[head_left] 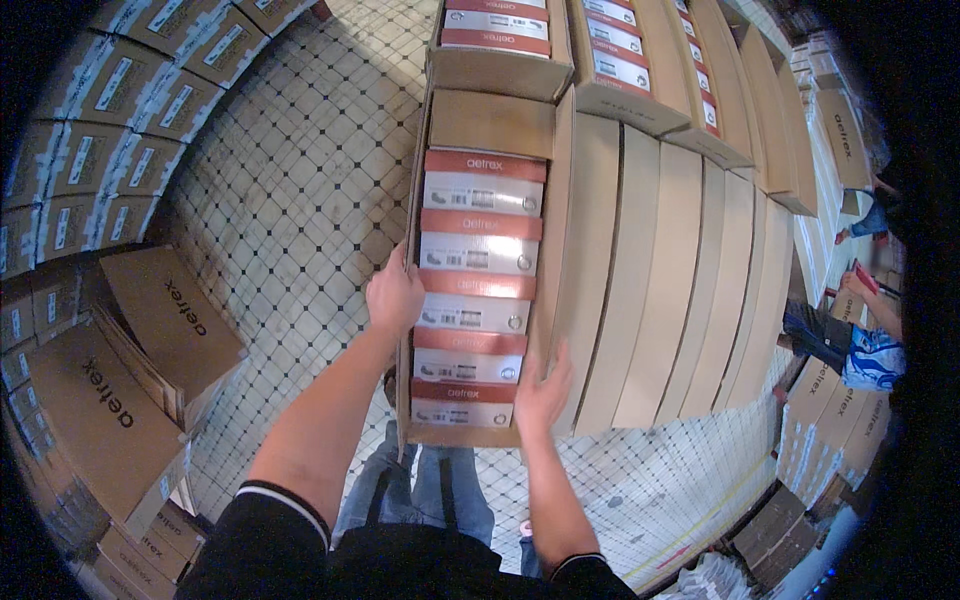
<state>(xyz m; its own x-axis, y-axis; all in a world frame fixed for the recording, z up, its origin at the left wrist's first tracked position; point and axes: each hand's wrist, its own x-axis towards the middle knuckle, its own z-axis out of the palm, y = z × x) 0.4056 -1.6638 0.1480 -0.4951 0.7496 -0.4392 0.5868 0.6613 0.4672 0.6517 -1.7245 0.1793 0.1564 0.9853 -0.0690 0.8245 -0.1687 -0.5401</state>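
A long, open cardboard carton (490, 120) stands in front of me, holding a row of shoe boxes (478, 255) with orange-red lids and white labelled ends. My left hand (397, 292) grips the carton's left wall, its fingers around the edge. On the opposite side, my right hand (545, 392) holds the right wall near the close end, thumb toward the boxes; it is slightly blurred and part of its grip is hidden. At the carton's far end, a bare cardboard gap lies beyond the shoe boxes.
More brown cartons (640, 290) stand tightly packed to the right, and open cartons of shoe boxes (620, 60) lie beyond. Taped cartons (150, 100) are stacked at left, above leaning cardboard (170, 320). Another person (850, 340) is at the far right. The floor (290, 180) is tiled.
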